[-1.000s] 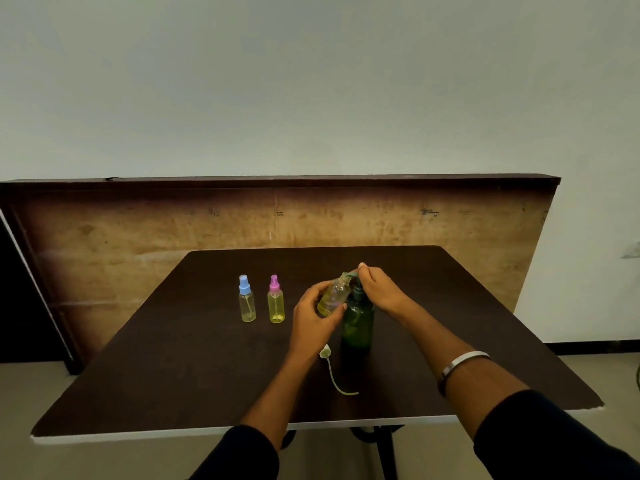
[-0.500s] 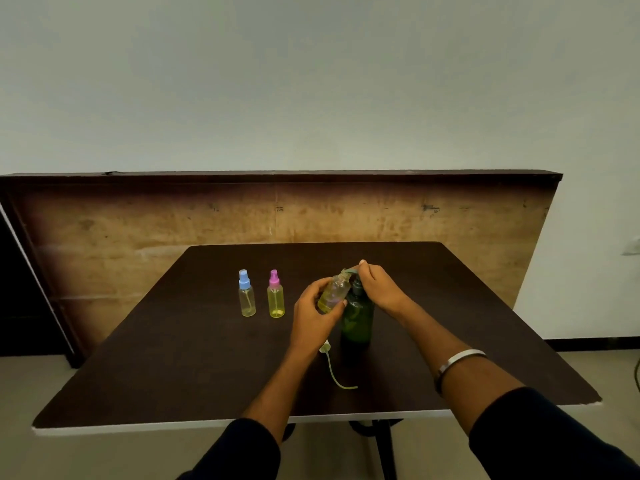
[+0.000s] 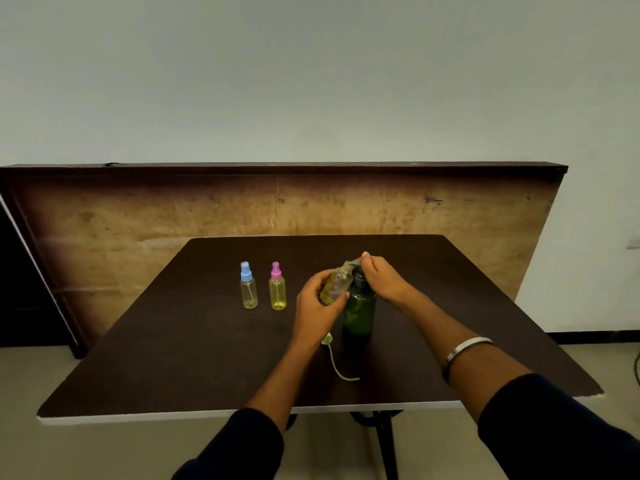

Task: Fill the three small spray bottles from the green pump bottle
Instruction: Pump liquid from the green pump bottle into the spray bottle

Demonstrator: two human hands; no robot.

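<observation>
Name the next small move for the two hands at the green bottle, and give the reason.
Probably press the pump head again with the right hand. The left hand holds the uncapped small bottle tilted, its mouth at the green pump bottle nozzle, and liquid appears to fill only its lower part. Its spray cap lies on the table.

A dark brown desk [image 3: 180, 341] stands before a worn wooden board [image 3: 173, 223] leaning against a pale wall [image 3: 311, 81]; beige floor [image 3: 104, 448] lies below.
</observation>
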